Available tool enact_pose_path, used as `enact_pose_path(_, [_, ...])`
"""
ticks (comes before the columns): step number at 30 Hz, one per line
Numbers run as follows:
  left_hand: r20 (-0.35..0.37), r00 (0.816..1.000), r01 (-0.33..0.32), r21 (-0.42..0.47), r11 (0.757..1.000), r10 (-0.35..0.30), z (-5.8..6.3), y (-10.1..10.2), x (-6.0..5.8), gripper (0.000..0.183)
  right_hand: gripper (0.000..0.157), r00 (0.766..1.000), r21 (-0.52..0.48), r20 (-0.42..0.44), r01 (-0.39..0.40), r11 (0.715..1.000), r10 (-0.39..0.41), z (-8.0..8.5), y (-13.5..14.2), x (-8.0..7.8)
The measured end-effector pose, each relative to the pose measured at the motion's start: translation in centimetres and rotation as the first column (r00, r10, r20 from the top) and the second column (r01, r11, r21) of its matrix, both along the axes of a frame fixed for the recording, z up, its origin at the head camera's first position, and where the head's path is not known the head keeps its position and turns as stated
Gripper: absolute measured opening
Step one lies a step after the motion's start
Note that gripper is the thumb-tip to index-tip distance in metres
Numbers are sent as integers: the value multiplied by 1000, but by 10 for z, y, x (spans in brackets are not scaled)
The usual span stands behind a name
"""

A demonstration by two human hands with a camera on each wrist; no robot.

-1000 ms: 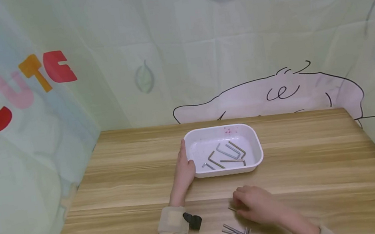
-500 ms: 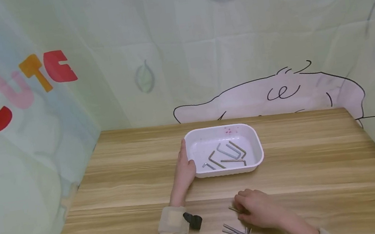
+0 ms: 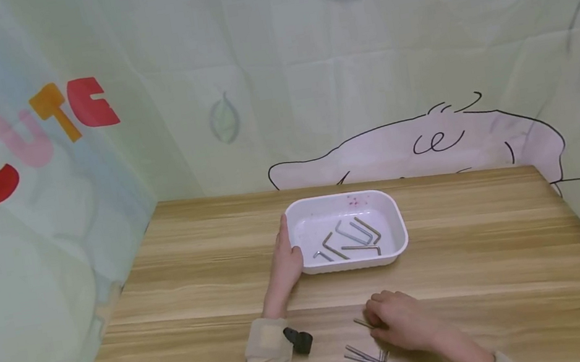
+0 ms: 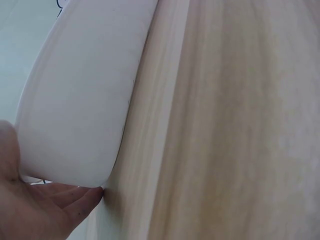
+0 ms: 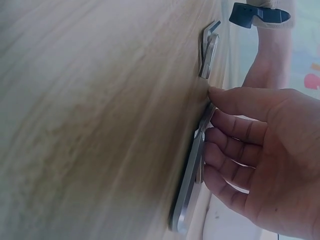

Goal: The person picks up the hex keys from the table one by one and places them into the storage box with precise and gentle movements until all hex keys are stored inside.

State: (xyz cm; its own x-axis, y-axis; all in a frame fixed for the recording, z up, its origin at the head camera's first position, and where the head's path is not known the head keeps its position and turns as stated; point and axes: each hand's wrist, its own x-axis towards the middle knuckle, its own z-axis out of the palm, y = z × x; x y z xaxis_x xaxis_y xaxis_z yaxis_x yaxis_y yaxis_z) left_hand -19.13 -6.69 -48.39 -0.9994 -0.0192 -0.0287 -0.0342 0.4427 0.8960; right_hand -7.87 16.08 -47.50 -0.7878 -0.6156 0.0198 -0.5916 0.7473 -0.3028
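My left hand (image 3: 285, 263) holds the left end of a white plastic tray (image 3: 353, 265), thumb at its near corner and fingers along its side. The left wrist view shows the tray's outer wall (image 4: 85, 95) against that hand (image 4: 40, 207). Several L-shaped hex keys (image 3: 359, 247) lie inside the tray. My right hand (image 3: 403, 321) is down at the table, fingers curled around a hex key (image 3: 363, 323) whose end pokes out. In the right wrist view, thumb and fingertips of this hand (image 5: 260, 150) meet at metal hex keys (image 5: 187, 185) lying on the wood.
More hex keys (image 3: 363, 356) lie in a small bunch on the wooden table (image 3: 196, 270), just nearer than the right hand. A black wrist device (image 3: 299, 341) sits by the left cuff. A printed cloth backdrop (image 3: 286, 81) rises behind the table.
My right hand has shifted very slightly nearer and to the right, baring more of the hex key's end. The left hand and the tray stay in place.
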Motion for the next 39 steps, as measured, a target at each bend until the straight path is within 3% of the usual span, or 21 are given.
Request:
enact_pose_path(15, [5,1000,-5,-8,1000,6,4,0,1,74,18,999,-10,40,-27,1000,28,2,0,-4])
enact_pose_path(39, [-10,1000,7,-12,1000,-7,4,1,1,74,19,999,-17,13,-49,999,50,-2,0,-2])
